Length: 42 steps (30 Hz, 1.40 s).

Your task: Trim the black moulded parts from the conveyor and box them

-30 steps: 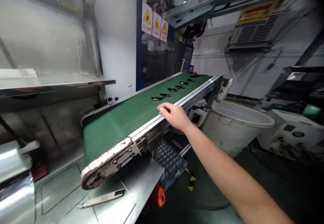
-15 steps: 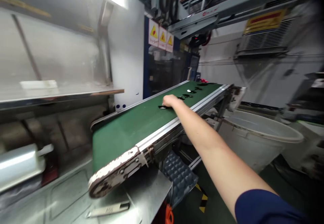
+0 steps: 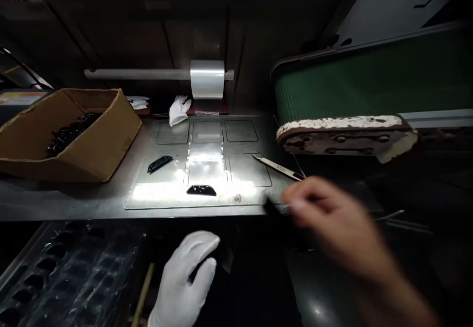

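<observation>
My right hand (image 3: 321, 209), bare and blurred by motion, pinches a small black plastic part (image 3: 272, 208) at the front edge of the metal worktable (image 3: 244, 196). My left hand (image 3: 186, 277), in a white glove, hovers in front of the table with thumb and fingers apart and nothing between them. Two black plastic parts lie on the table: one near the front edge (image 3: 201, 190), the other farther left (image 3: 159, 163). A pale-handled cutter marked A06 (image 3: 278, 166) rests just beyond my right hand.
At the left stands a cardboard box (image 3: 99, 145) with black pieces inside. Below it is a clear blister tray (image 3: 84, 273) with dark parts in its pockets. A film roll (image 3: 207, 80), a white glove (image 3: 179, 111) and the green conveyor belt (image 3: 369, 83) stand behind and right.
The view has swung left and down from the conveyor to the worktable. My right hand has come off the belt with a black part, and my gloved left hand has entered view.
</observation>
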Available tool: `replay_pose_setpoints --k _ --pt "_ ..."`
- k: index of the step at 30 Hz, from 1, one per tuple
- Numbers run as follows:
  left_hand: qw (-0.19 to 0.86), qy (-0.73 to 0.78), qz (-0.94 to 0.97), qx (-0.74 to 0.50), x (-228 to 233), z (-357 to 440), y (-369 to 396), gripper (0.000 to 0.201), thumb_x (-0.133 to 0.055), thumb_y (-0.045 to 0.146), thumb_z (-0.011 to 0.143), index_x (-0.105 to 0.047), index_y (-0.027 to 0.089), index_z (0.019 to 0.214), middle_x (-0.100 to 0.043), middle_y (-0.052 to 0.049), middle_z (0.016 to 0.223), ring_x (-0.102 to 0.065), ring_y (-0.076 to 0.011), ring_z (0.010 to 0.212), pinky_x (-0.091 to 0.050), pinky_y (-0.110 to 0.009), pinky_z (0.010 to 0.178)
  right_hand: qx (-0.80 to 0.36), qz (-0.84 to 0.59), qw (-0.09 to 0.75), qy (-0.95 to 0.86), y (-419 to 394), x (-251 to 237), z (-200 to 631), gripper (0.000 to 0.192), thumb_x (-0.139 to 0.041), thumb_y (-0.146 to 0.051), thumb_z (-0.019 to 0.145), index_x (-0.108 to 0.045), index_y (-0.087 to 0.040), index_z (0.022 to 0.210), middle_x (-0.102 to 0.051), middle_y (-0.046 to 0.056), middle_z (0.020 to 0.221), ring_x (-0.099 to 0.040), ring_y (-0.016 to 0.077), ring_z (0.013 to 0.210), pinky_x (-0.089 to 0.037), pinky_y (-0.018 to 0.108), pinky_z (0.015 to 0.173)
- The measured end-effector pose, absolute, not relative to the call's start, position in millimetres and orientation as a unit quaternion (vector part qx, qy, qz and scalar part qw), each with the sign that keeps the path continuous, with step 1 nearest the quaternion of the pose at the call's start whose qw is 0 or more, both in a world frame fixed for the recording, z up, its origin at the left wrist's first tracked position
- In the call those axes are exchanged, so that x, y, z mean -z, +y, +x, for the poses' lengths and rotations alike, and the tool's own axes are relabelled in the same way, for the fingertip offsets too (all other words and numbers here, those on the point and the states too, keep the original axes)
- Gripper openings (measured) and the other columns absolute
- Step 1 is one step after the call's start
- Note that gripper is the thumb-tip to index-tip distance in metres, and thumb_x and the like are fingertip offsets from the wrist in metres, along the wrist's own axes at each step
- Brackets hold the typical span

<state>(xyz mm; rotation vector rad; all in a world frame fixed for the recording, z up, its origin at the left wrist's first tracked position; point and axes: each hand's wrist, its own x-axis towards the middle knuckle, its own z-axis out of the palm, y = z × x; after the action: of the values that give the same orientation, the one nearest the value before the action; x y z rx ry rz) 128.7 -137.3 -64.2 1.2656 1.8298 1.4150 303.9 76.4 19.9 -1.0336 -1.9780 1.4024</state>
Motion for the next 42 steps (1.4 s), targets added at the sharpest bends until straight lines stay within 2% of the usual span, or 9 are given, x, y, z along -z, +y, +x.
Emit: replay_pose_setpoints --k 3,4,6,9,15,19,24,34,42 --pt "0.511 0.520 0.250 -0.637 56.8 146.6 -141.6 0.044 -0.041 0.041 0.108 -0.062 0.029 0.145 -0.076 -0.012 0.119 -0.072 -0.0274 0.101 -0.058 -0.044 0.089 -0.622 -0.353 0.211 -0.666 26.6 11.0 280.6 0.025 -0.067 -0.042 0.095 -0.059 -0.022 0.083 -0.064 0.000 0.079 -0.058 0.0153 0.073 -0.049 0.028 0.068" --pt "0.553 0.460 0.192 -0.667 55.8 148.5 -140.8 0.047 -0.037 0.042 0.109 -0.061 0.024 0.146 -0.077 -0.014 0.115 -0.072 -0.0266 0.096 -0.059 -0.043 0.086 -0.645 -0.357 0.200 -0.645 13.1 21.6 271.5 0.023 -0.067 -0.041 0.094 -0.058 -0.022 0.084 -0.064 0.000 0.080 -0.058 0.0155 0.073 -0.049 0.029 0.069" --pt "0.583 0.379 0.126 -0.708 58.3 148.5 -139.2 0.047 -0.042 0.043 0.108 -0.064 0.019 0.142 -0.077 -0.014 0.106 -0.073 -0.0252 0.091 -0.058 -0.039 0.081 -0.662 -0.374 0.189 -0.622 -7.5 37.7 258.4 0.020 -0.067 -0.039 0.094 -0.058 -0.023 0.086 -0.065 0.000 0.084 -0.058 0.0162 0.076 -0.049 0.030 0.070" --pt "0.601 0.348 0.106 -0.712 69.4 145.2 -142.1 0.042 -0.058 0.040 0.102 -0.066 0.018 0.138 -0.078 -0.012 0.099 -0.073 -0.0236 0.088 -0.058 -0.033 0.075 -0.665 -0.388 0.190 -0.610 -23.6 46.4 253.9 0.019 -0.067 -0.038 0.094 -0.058 -0.023 0.086 -0.065 0.001 0.085 -0.058 0.0164 0.077 -0.048 0.029 0.070" --pt "0.645 0.301 0.100 -0.695 80.9 141.5 -153.3 0.041 -0.064 0.041 0.099 -0.068 0.023 0.135 -0.077 -0.006 0.091 -0.072 -0.0191 0.082 -0.056 -0.028 0.070 -0.660 -0.409 0.185 -0.603 -35.4 42.5 262.0 0.019 -0.070 -0.038 0.092 -0.059 -0.024 0.085 -0.065 0.001 0.083 -0.059 0.0173 0.078 -0.050 0.030 0.069" --pt "0.660 0.285 0.113 -0.686 80.9 138.9 -154.5 0.038 -0.063 0.040 0.100 -0.069 0.027 0.135 -0.077 -0.004 0.091 -0.073 -0.0181 0.080 -0.056 -0.027 0.069 -0.702 -0.394 0.147 -0.574 -34.4 39.4 264.5 0.019 -0.070 -0.040 0.093 -0.062 -0.023 0.089 -0.066 0.000 0.082 -0.059 0.0146 0.072 -0.049 0.027 0.063" --pt "0.656 0.276 0.125 -0.691 81.8 139.4 -155.5 0.039 -0.061 0.038 0.101 -0.068 0.026 0.137 -0.078 -0.006 0.092 -0.073 -0.0185 0.081 -0.057 -0.029 0.071 -0.749 -0.356 0.119 -0.546 -28.2 39.6 268.5 0.024 -0.068 -0.045 0.098 -0.066 -0.021 0.092 -0.068 -0.001 0.083 -0.062 0.0124 0.072 -0.050 0.024 0.065" --pt "0.651 0.304 0.126 -0.684 79.8 142.9 -156.1 0.038 -0.060 0.040 0.102 -0.069 0.027 0.137 -0.078 -0.004 0.093 -0.072 -0.0174 0.081 -0.057 -0.029 0.074 -0.769 -0.320 0.122 -0.539 -25.8 50.5 272.9 0.034 -0.065 -0.049 0.101 -0.066 -0.020 0.084 -0.065 -0.003 0.075 -0.055 0.0093 0.067 -0.046 0.023 0.066" --pt "0.654 0.316 0.133 -0.674 81.4 148.5 -151.7 0.039 -0.056 0.042 0.104 -0.067 0.025 0.137 -0.077 -0.004 0.090 -0.071 -0.0172 0.077 -0.055 -0.029 0.072 -0.783 -0.321 0.138 -0.514 -24.6 54.0 282.8 0.031 -0.066 -0.047 0.101 -0.066 -0.020 0.086 -0.066 -0.003 0.077 -0.057 0.0095 0.069 -0.046 0.023 0.066"
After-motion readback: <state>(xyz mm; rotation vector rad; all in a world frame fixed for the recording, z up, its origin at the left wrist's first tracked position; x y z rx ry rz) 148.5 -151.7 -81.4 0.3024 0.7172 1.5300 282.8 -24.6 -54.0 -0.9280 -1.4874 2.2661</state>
